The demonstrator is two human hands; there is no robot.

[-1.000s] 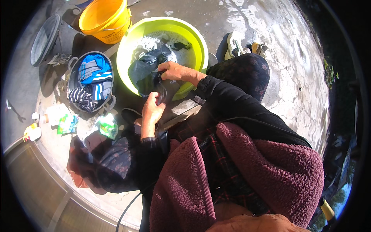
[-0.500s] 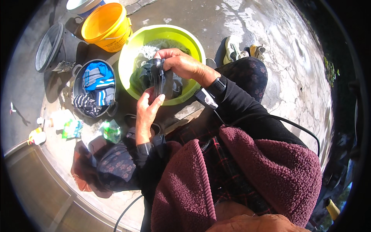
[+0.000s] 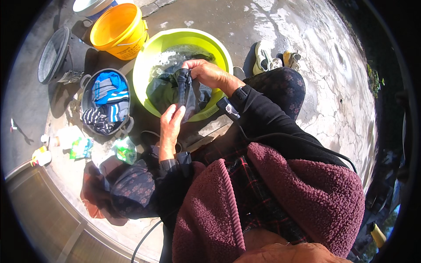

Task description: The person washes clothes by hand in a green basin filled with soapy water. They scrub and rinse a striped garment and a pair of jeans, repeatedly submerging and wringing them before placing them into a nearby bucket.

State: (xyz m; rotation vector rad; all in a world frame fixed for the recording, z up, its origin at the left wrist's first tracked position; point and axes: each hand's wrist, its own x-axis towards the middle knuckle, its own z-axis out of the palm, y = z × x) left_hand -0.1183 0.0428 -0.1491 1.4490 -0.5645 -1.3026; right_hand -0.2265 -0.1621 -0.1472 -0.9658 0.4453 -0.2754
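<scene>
A wet dark grey garment [image 3: 186,90] is stretched between my hands over a lime-yellow basin [image 3: 141,83]. My left hand [image 3: 171,120] pinches its lower end near the basin's close rim. My right hand [image 3: 207,72] grips the upper end, fingers closed on a dark folded edge that looks like a seam or zip. More dark cloth [image 3: 162,92] lies in the sudsy water beneath; whether it is part of the same garment I cannot tell.
Left of the basin stands a grey tub [image 3: 87,94] of blue and striped clothes. Beyond are a yellow bucket [image 3: 139,46], a grey bucket [image 3: 66,52] and a white bucket [image 3: 85,6]. Bright packets [image 3: 81,148] lie at left; shoes [image 3: 262,59] stand right. A cable [image 3: 307,144] crosses my right arm.
My right hand has shifted slightly right and down along with the garment's upper end. The left hand has dropped a little. Both keep hold of the garment.
</scene>
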